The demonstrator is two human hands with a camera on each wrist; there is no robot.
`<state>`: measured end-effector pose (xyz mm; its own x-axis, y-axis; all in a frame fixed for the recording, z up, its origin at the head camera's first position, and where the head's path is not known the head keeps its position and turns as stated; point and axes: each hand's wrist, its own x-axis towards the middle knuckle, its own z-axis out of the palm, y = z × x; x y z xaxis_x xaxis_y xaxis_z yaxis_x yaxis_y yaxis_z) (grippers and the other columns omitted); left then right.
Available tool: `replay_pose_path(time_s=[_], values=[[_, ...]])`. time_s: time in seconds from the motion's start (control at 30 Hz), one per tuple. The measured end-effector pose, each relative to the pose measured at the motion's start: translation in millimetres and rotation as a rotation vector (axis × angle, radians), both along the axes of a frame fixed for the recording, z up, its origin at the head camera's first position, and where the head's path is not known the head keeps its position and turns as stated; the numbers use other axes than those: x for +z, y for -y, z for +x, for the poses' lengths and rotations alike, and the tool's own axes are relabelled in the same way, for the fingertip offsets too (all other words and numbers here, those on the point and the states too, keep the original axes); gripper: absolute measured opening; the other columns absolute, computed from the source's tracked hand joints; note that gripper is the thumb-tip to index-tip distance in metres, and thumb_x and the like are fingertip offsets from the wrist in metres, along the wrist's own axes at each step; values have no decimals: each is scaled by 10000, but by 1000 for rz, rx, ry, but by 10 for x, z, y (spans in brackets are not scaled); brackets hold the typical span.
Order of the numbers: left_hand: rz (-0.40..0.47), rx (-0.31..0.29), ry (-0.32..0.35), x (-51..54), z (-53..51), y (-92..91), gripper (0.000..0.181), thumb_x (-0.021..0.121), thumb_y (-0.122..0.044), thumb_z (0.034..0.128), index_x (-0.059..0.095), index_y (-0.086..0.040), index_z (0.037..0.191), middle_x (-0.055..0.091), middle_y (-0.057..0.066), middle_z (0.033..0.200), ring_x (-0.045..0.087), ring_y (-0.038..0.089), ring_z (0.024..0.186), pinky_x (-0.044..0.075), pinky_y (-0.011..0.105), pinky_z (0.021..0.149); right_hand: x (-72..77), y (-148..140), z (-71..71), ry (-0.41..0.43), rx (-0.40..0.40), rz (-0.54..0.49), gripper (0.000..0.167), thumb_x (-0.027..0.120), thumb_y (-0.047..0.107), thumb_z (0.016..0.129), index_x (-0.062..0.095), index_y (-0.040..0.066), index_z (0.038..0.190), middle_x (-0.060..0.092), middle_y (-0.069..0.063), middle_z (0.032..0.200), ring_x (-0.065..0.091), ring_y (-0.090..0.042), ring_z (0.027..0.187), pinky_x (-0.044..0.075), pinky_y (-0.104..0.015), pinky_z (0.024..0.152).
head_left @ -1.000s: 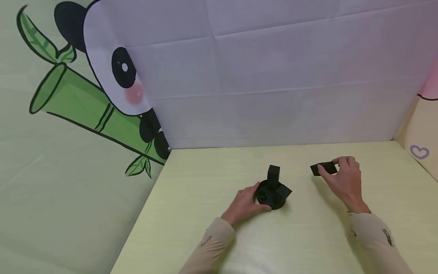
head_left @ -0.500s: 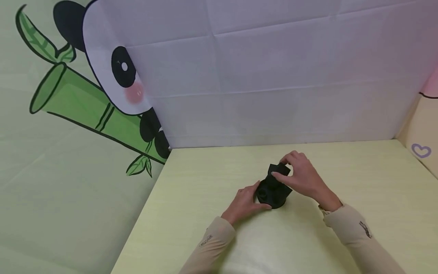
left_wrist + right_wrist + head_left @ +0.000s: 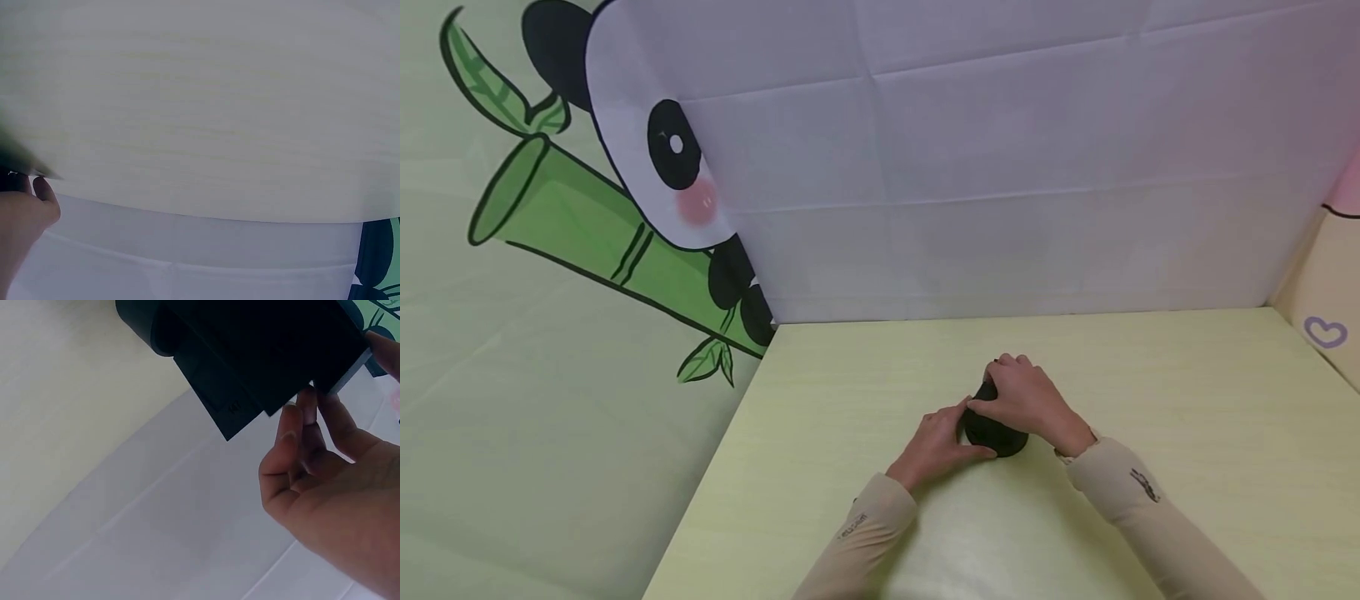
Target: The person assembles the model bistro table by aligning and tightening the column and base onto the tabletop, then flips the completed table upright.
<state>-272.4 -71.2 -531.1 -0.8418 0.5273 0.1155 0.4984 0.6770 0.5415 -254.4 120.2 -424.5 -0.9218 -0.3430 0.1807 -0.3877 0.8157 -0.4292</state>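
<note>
A black round base stands on the table, partly covered by both hands in the head view. Around its left side my left hand grips it, thumb at the front and fingers behind. My right hand is above the base, pinching a black rectangular plate by its edge in the right wrist view. Another black plate shows behind the held one, with the rounded black edge of the base farther left. Whether the held plate touches the base cannot be told. In the left wrist view only part of a hand shows.
The pale yellow table meets a white cloth wall at the back. A green cloth printed with a panda and bamboo hangs at the left. A cream panel with a purple heart stands at the right.
My right hand has carried its black plate leftward from the right side of the table to over the base, and now hides the upright plate there. My left hand has stayed on the base.
</note>
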Motion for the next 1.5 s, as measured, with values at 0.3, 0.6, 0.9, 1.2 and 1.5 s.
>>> replay_pose_path(time_s=[0.3, 0.6, 0.9, 1.2, 1.5], values=[[26, -9, 1, -10, -5, 15, 823, 803, -557, 868, 494, -162, 1521, 653, -10, 1344, 603, 122, 1223, 438, 401, 1077, -53, 143, -50, 11, -90, 98, 390, 706, 362, 966, 663, -18, 1043, 624, -151, 984, 556, -385, 951, 478, -590, 868], [37, -1, 26, 12, -19, 2, 858, 815, -566, 852, 463, -226, 1557, 617, -36, 1403, 573, 119, 1271, 407, 418, 1111, -45, -2, 13, -21, 27, 86, 447, 703, 273, 975, 631, -16, 1309, 593, -244, 1253, 506, -459, 1154, 433, -637, 930], [73, 28, 68, 17, 22, 14, 873, 835, -540, 843, 477, -169, 1547, 609, 7, 1419, 570, 175, 1288, 406, 430, 1118, -56, -49, 62, -61, -15, 116, 462, 745, 459, 942, 650, 18, 1040, 591, -105, 966, 531, -333, 913, 454, -516, 790], [51, 53, 77, 13, 35, 11, 919, 827, -560, 841, 444, -152, 1571, 568, 22, 1473, 533, 199, 1342, 376, 453, 1141, -107, -25, 156, -169, -13, 153, 407, 745, 420, 951, 631, 30, 969, 593, -92, 924, 544, -323, 894, 477, -505, 764], [48, 50, 67, 3, 37, -8, 890, 824, -560, 844, 465, -153, 1549, 602, 3, 1425, 562, 173, 1300, 391, 451, 1123, -188, 6, 239, -276, -35, 160, 375, 760, 362, 915, 637, 8, 910, 584, -101, 856, 532, -320, 832, 466, -468, 701]])
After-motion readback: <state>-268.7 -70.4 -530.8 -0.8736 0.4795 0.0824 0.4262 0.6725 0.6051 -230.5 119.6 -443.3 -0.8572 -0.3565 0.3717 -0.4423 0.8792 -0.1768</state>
